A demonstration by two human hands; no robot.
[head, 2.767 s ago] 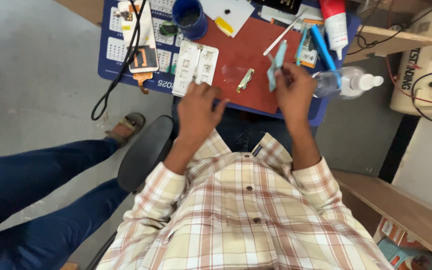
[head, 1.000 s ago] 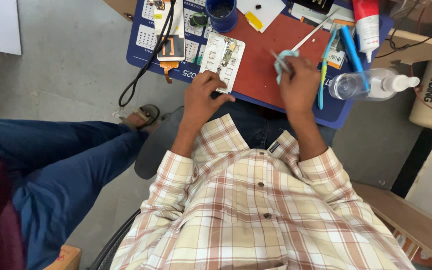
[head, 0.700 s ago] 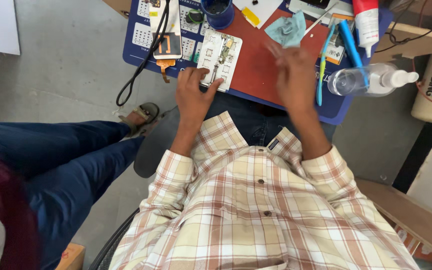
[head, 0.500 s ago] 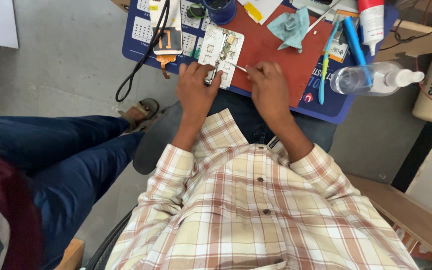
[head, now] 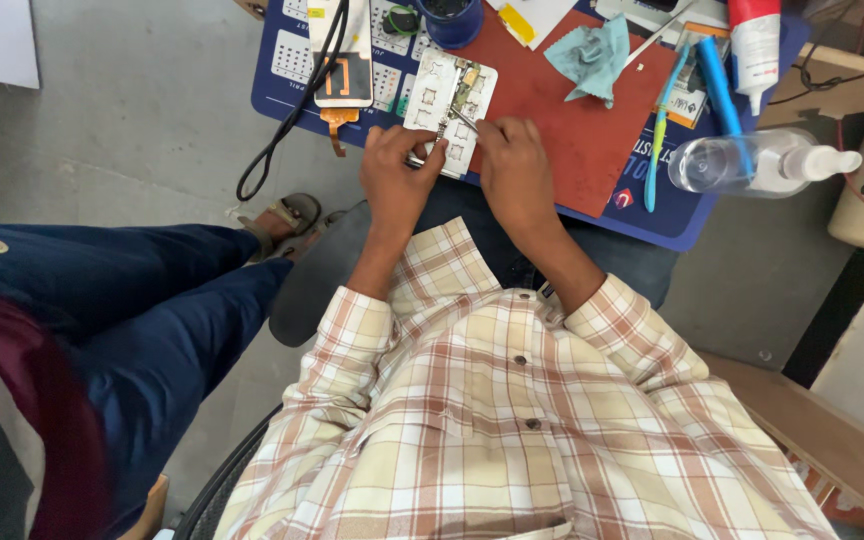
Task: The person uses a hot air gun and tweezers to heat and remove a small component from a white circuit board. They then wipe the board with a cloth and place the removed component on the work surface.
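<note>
Item: white rectangular opened phone frame (head: pixel 449 112) on bench. Our left hand (head: pixel 395 180) clamps its lower edge; right hand (head: pixel 514 172) pinches thin metal tweezers (head: pixel 464 121). Advice: keep frame pinned, tips steady w/ light pressure.

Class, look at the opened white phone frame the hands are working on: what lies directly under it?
The phone frame straddles the red mat and the blue printed mat beneath. The left hand and right hand cover its near edge, hiding what lies there.

The person wears a cream, brown-and-red plaid button shirt with rolled sleeves over dark trousers.
</note>
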